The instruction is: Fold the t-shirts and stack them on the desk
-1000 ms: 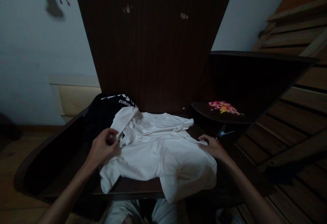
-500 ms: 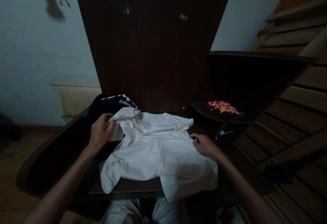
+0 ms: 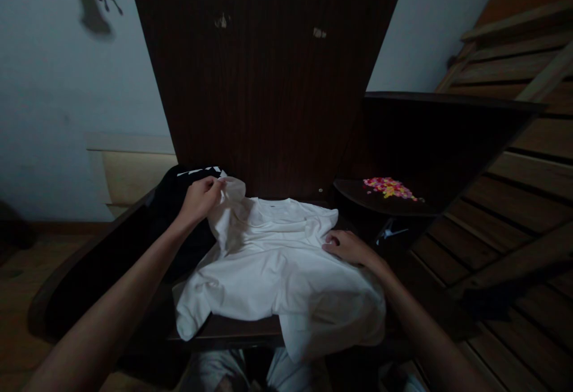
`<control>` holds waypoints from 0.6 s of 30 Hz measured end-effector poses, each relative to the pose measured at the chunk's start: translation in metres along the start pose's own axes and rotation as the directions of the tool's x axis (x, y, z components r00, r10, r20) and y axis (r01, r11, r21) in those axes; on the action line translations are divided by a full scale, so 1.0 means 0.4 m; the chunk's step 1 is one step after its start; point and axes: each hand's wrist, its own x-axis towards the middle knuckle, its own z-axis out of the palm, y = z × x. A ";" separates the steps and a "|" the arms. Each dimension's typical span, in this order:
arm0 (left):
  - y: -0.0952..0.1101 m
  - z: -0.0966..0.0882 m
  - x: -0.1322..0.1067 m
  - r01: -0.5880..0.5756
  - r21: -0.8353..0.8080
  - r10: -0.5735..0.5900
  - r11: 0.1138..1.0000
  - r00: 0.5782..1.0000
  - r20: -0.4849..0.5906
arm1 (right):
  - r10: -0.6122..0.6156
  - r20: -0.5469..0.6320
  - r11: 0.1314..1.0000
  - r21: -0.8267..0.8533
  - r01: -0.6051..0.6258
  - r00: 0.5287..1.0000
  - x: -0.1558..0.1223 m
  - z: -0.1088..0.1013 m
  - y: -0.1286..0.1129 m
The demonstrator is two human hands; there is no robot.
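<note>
A white T-shirt lies spread and wrinkled on the dark desk, its neckline toward the back panel. Part of its lower cloth hangs over the front edge. My left hand is closed in a pinch on the sleeve at the shirt's far left, holding that cloth raised. At the shirt's right side rests my right hand, fingers loosely bent and apart, touching the fabric. Behind my left hand sits a black garment with white print, partly covered by the hand and sleeve.
Pink and yellow small pieces are heaped on a rounded dark shelf at the right. Below it is a small shiny metallic-looking object. A tall dark panel rises behind the shirt. Wooden slats stand at far right.
My left hand has moved up and to the right, lifting the sleeve and folding it inward, covering the black garment's lettering. My right hand has slid slightly left on the shirt.
</note>
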 end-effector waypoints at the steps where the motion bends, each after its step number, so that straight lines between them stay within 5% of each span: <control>1: 0.012 0.015 0.014 0.009 -0.035 -0.009 0.999 1.000 -0.003 | -0.009 0.000 1.000 -0.001 0.009 1.000 0.005 0.004 -0.008; 4: 0.039 0.061 0.049 0.081 -0.131 -0.061 0.988 0.986 0.153 | -0.022 0.031 1.000 0.003 0.022 0.999 0.012 0.006 -0.031; 8: 0.027 0.101 0.073 0.072 -0.013 -0.059 0.997 0.898 0.437 | -0.038 0.049 0.999 0.019 0.037 0.998 0.006 -0.001 -0.044; 12: -0.044 0.108 0.075 -0.211 0.286 0.088 0.935 0.917 0.390 | -0.056 0.059 0.998 0.039 0.053 0.997 0.000 -0.003 -0.035; 18: -0.131 0.105 0.047 -0.372 0.443 0.243 0.815 0.915 0.321 | -0.016 0.066 0.999 -0.048 0.019 0.998 0.003 0.005 -0.045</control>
